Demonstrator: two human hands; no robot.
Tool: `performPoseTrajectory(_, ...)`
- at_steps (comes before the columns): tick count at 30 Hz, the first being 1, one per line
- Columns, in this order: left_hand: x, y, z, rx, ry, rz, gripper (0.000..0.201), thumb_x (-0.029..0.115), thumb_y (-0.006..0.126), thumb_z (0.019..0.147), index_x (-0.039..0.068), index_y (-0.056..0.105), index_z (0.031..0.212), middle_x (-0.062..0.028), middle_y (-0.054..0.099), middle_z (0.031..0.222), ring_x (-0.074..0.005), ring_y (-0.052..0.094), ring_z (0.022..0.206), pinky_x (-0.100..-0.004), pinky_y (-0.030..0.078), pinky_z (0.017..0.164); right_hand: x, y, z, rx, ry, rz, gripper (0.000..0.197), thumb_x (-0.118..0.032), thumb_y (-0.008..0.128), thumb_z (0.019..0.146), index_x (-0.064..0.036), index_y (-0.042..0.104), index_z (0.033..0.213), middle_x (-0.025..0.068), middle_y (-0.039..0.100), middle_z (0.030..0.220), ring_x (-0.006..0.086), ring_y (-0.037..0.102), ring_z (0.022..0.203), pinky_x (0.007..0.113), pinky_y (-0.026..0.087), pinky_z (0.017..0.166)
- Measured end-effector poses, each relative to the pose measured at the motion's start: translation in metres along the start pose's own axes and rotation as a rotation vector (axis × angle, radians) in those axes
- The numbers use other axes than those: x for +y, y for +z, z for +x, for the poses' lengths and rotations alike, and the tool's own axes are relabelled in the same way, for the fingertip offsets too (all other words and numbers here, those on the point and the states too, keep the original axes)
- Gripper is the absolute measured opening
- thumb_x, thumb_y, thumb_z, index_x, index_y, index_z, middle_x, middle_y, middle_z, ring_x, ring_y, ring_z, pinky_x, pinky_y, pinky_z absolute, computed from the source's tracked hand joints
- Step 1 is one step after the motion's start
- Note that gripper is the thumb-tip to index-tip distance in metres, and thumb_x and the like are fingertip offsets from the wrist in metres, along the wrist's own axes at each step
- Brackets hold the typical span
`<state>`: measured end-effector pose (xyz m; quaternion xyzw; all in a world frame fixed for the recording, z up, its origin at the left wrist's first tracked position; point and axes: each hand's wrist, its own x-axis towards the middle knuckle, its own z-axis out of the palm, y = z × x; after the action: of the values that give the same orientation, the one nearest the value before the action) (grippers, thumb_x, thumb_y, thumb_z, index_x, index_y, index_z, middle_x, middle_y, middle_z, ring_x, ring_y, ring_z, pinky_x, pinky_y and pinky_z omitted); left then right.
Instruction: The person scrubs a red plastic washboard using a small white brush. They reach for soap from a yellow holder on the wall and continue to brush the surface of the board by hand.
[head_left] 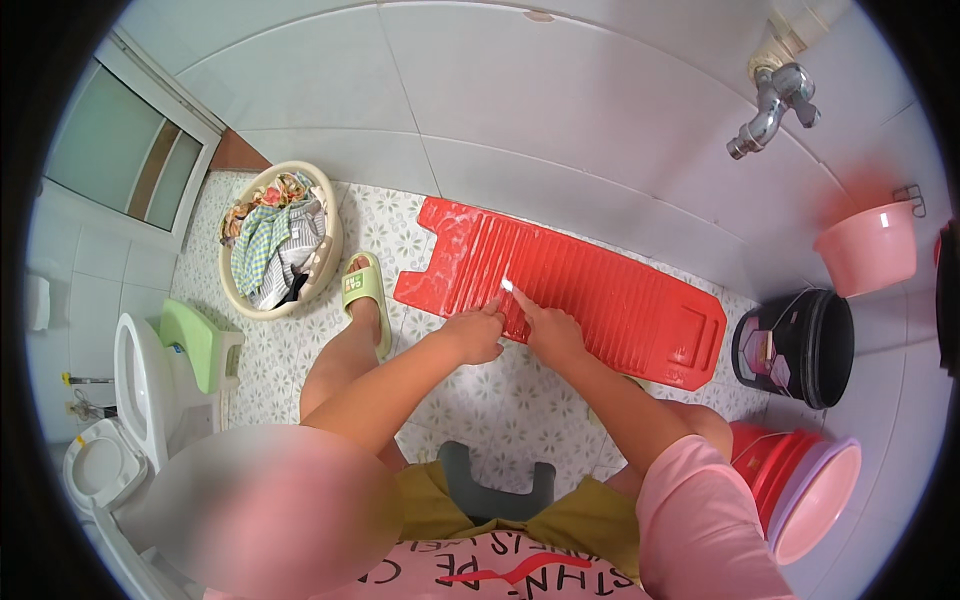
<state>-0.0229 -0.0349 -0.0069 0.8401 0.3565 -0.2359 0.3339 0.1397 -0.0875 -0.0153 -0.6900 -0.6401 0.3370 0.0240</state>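
Loosely, both hands point(556, 334) curl over the red washboard point(615, 305), index fingers point(522, 301) extended; whether they pinch anything is unclear.

Washboard point(615, 295) between laundry basket point(334, 220), left, and bucket point(805, 355), right

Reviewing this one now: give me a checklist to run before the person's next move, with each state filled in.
1. Both hands at the work: ok; the left hand and right hand are by the near side of the red ribbed board.
2. Board lying flat on the floor: cannot tell; its underside is hidden.
3. White patch near the right index fingertip identified: cannot tell; too small.
4. Clothes inside the cream basket: ok; heaped within its rim.
5. Tap not running: ok; no stream shows at its spout.
6. Black bucket's contents known: cannot tell; its inside is dark.
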Motion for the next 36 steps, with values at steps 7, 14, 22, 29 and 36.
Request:
performPoseTrajectory(7, 0.003, -0.01, 0.007, 0.093, -0.01, -0.062, 0.048, 0.027, 0.059, 0.083, -0.001, 0.049, 0.121, -0.0218, 0.025, 0.147, -0.0376, 0.043, 0.124, -0.0439, 0.039, 0.101, 0.005, -0.017, 0.024, 0.083, 0.05, -0.05, 0.062, -0.009, 0.049, 0.084, -0.0321, 0.035, 0.14, 0.0183, 0.065, 0.09, 0.0339, 0.064, 0.083, 0.046, 0.05, 0.076)
performPoseTrajectory(14, 0.007, -0.019, 0.016, 0.139, -0.021, 0.004, 0.055, 0.03, 0.06, 0.082, -0.001, 0.047, 0.125, -0.0243, 0.026, 0.145, -0.0402, 0.044, 0.122, -0.0425, 0.038, 0.101, 0.005, -0.031, 0.039, 0.082, 0.064, -0.083, 0.062, -0.009, 0.048, 0.085, -0.0308, 0.033, 0.141, 0.0173, 0.065, 0.09, 0.0325, 0.064, 0.085, 0.045, 0.05, 0.078)
performPoseTrajectory(22, 0.007, -0.035, 0.029, 0.143, -0.036, -0.007, 0.056, 0.029, 0.06, 0.081, -0.001, 0.046, 0.126, -0.0229, 0.026, 0.146, -0.0392, 0.042, 0.124, -0.044, 0.039, 0.1, 0.003, -0.041, 0.057, 0.123, 0.107, -0.089, 0.063, -0.01, 0.049, 0.083, -0.0307, 0.033, 0.141, 0.0178, 0.065, 0.092, 0.0342, 0.064, 0.087, 0.045, 0.051, 0.079)
performPoseTrajectory(29, 0.006, -0.035, 0.036, 0.171, -0.028, 0.012, 0.062, 0.029, 0.061, 0.081, -0.001, 0.041, 0.131, -0.0217, 0.027, 0.146, -0.0399, 0.041, 0.124, -0.0458, 0.04, 0.099, 0.004, -0.054, 0.068, 0.127, 0.186, -0.075, 0.064, -0.013, 0.052, 0.08, -0.0303, 0.036, 0.139, 0.0197, 0.064, 0.098, 0.0369, 0.064, 0.09, 0.046, 0.051, 0.079)
performPoseTrajectory(36, 0.009, -0.034, 0.033, 0.192, -0.013, 0.034, 0.063, 0.031, 0.061, 0.081, -0.002, 0.042, 0.13, -0.0224, 0.026, 0.146, -0.0411, 0.04, 0.124, -0.0471, 0.039, 0.099, 0.006, -0.056, 0.067, 0.133, 0.176, -0.036, 0.065, -0.011, 0.049, 0.079, -0.0286, 0.036, 0.14, 0.0212, 0.064, 0.1, 0.0389, 0.062, 0.092, 0.047, 0.05, 0.082)
